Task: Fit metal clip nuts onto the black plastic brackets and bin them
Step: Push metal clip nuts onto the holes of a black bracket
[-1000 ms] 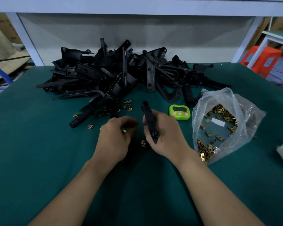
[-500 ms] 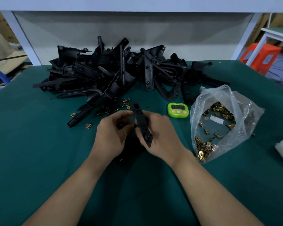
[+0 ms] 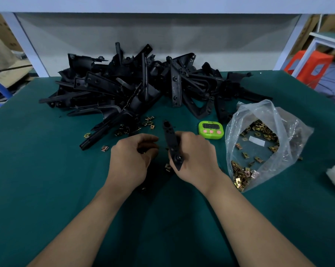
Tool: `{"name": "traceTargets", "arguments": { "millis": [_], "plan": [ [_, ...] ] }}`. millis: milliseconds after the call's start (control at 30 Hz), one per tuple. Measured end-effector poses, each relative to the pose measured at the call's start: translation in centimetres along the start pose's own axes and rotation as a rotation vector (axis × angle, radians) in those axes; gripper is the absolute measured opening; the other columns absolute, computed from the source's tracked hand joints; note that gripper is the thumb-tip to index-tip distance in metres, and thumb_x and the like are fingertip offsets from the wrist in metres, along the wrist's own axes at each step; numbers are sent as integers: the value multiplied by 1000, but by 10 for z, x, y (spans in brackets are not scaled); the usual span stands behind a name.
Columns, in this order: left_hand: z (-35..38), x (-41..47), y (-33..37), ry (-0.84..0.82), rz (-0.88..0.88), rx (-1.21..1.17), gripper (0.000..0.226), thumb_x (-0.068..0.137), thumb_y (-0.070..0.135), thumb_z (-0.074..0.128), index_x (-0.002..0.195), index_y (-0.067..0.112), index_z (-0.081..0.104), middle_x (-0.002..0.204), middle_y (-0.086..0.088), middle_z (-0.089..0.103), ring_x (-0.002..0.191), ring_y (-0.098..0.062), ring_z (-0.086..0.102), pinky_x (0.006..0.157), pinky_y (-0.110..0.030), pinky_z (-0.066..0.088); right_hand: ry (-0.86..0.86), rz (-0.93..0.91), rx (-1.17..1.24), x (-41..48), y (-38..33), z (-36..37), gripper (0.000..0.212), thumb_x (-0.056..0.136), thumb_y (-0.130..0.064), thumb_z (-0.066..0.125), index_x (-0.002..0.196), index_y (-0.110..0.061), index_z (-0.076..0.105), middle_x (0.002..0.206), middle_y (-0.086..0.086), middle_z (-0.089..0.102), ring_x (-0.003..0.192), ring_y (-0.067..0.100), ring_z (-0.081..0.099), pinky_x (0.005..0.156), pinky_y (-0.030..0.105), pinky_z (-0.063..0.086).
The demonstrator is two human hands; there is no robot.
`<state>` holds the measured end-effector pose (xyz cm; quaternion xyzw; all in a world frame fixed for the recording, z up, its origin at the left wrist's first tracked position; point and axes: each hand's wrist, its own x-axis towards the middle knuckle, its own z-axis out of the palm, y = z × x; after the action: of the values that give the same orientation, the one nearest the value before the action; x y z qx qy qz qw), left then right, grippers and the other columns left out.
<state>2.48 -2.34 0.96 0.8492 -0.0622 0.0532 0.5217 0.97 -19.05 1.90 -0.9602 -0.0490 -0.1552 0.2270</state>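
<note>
Green table [image 3: 47,170]: heap of brackets [image 3: 143,87] at the back, bag of clip nuts [image 3: 268,143] on the right. Right hand [image 3: 195,157] grips one bracket [image 3: 171,141], tilted, at centre. Left hand [image 3: 130,160] is just beside it, fingers curled, contents hidden. Loose nuts [image 3: 149,122] lie near. Probable step: fitting; next, line a nut up with the bracket's edge.
</note>
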Motion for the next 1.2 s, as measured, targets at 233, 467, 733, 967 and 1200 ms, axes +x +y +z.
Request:
{"name": "traceTargets", "arguments": {
  "millis": [233, 467, 733, 967, 1200],
  "plan": [
    [-2, -3, 9, 78, -21, -38, 45, 86, 14, 81, 105, 51, 65, 82, 30, 73, 78, 8, 69, 72, -13, 53, -48, -3, -59, 0, 0, -2, 12, 80, -27, 64, 89, -26, 56, 73, -5, 61, 74, 32, 61, 53, 33, 29],
    [-2, -1, 7, 82, -39, -139, 44, 86, 12, 78, 102, 52, 66, 79, 21, 76, 71, 1, 72, 63, -15, 53, -42, -13, -28, -1, -2, -4, 19, 80, -35, 70, 96, -28, 60, 77, -5, 65, 78, 31, 64, 56, 33, 33],
    [1, 2, 3, 28, -83, -312, 36, 85, 4, 78, 103, 35, 72, 79, 3, 78, 70, -13, 75, 64, -24, 60, -25, -42, 10, -1, -8, -6, 24, 76, -24, 67, 99, -28, 60, 77, -5, 67, 79, 30, 62, 56, 34, 33],
    [2, 3, 1, -14, -50, -282, 63, 77, -12, 75, 109, 41, 69, 79, -1, 75, 68, -16, 67, 65, -35, 58, -36, -42, 11, -1, -7, -3, 21, 77, -25, 66, 97, -29, 59, 75, -6, 65, 77, 29, 63, 55, 34, 34],
    [4, 3, 2, 28, -48, -251, 51, 81, 2, 66, 113, 42, 68, 87, 9, 77, 72, -10, 71, 68, -28, 59, -4, -29, -4, -1, -4, -2, 26, 77, -28, 67, 102, -31, 60, 79, -5, 68, 80, 30, 65, 59, 34, 38]
  ]
}}
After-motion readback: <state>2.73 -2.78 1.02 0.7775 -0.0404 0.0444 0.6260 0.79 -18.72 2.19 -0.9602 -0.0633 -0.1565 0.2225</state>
